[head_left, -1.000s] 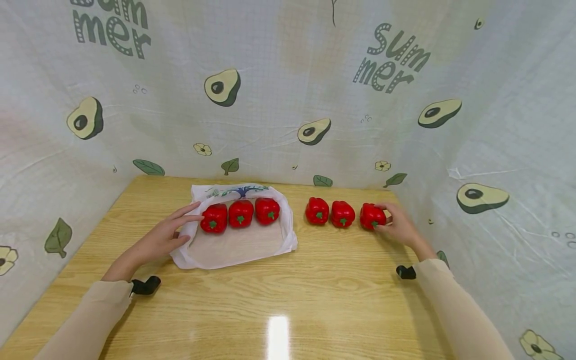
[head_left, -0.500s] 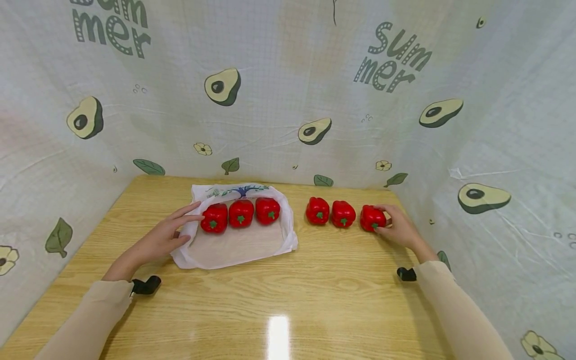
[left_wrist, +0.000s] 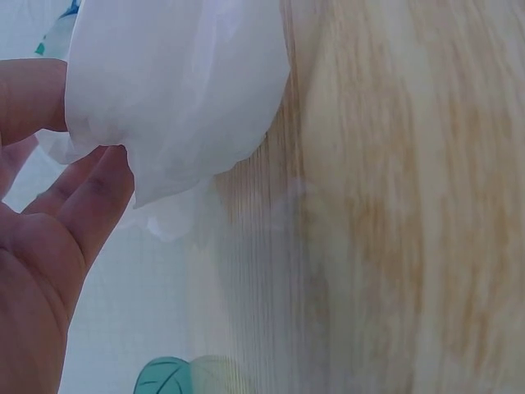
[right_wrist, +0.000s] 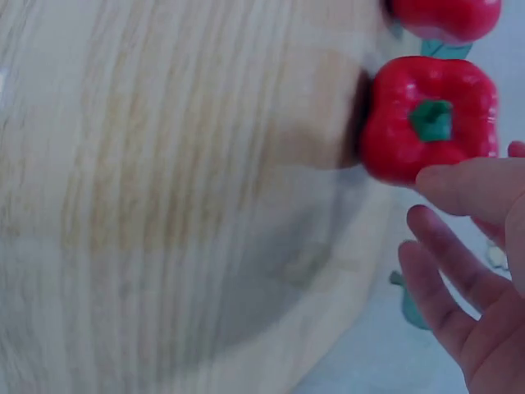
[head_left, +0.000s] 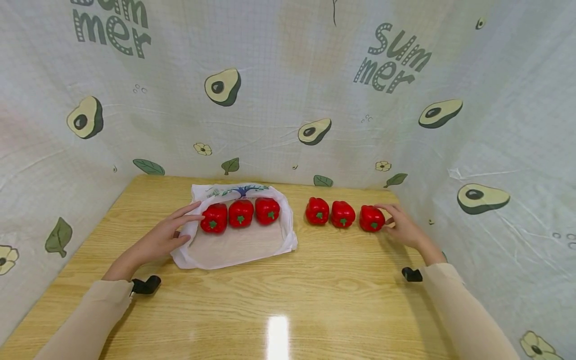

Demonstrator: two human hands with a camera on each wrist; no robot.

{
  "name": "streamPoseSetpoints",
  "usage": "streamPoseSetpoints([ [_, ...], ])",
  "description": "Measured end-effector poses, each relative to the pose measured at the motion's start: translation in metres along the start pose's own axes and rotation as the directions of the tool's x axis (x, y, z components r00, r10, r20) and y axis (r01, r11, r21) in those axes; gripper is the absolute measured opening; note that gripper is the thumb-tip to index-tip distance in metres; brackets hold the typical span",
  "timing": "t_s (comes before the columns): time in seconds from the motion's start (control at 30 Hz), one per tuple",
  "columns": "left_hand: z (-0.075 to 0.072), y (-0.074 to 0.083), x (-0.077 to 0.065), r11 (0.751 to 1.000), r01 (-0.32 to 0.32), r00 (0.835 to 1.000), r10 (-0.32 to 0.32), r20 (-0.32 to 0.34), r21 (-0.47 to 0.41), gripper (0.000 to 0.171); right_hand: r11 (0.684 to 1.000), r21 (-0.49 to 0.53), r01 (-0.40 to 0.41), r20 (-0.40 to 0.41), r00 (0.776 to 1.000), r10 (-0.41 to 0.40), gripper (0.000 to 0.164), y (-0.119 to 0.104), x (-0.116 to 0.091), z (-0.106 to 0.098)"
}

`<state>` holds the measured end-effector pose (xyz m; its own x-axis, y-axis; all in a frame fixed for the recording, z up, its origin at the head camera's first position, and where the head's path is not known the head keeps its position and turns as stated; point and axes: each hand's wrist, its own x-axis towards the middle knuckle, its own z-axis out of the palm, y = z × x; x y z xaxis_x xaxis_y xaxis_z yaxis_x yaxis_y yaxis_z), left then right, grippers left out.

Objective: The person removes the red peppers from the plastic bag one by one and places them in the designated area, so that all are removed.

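Three peppers (head_left: pixel 240 213) sit in the bag (head_left: pixel 289 231), centre-left; three remain outside, right of centre. Left hand (head_left: pixel 164 236): fingers spread at rim. Right hand (head_left: pixel 402 229): fingers apart beside rightmost pepper (head_left: pixel 371 218).

A table (head_left: pixel 315 290) screened off like a makeshift booth
Pale sheeting (head_left: pixel 270 90) printed with avocados (head_left: pixel 222 87), leaves (head_left: pixel 323 181) and "summer" lettering (head_left: pixel 383 82) hangs behind it and along both sides, hiding what lies beyond (home or studio, the views cannot settle it); a bright reflection (head_left: pixel 278 337) gleams on the wood grain.
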<state>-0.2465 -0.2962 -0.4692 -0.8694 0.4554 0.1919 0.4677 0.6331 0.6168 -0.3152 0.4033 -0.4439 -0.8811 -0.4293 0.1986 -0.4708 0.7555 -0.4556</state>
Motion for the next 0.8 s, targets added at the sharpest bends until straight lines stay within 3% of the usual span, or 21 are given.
streamPoseSetpoints([
  [0.23, 0.000, 0.000, 0.000, 1.000, -0.005, 1.000, 0.005, 0.000, -0.001, 0.057, 0.995, -0.103, 0.006, 0.000, 1.000, -0.006, 0.070, -0.030, 0.005, -0.019],
  [0.47, 0.000, 0.002, 0.000, 0.999, -0.033, 0.999, 0.033, -0.013, 0.016, 0.057, 0.982, -0.170, 0.077, -0.012, 0.997, -0.081, 0.064, -0.086, 0.019, -0.022],
  [0.8, 0.001, 0.003, 0.000, 0.999, -0.052, 0.999, 0.052, -0.015, 0.016, 0.057, 0.977, -0.074, 0.200, 0.031, 0.980, -0.198, 0.066, -0.144, 0.045, 0.000],
])
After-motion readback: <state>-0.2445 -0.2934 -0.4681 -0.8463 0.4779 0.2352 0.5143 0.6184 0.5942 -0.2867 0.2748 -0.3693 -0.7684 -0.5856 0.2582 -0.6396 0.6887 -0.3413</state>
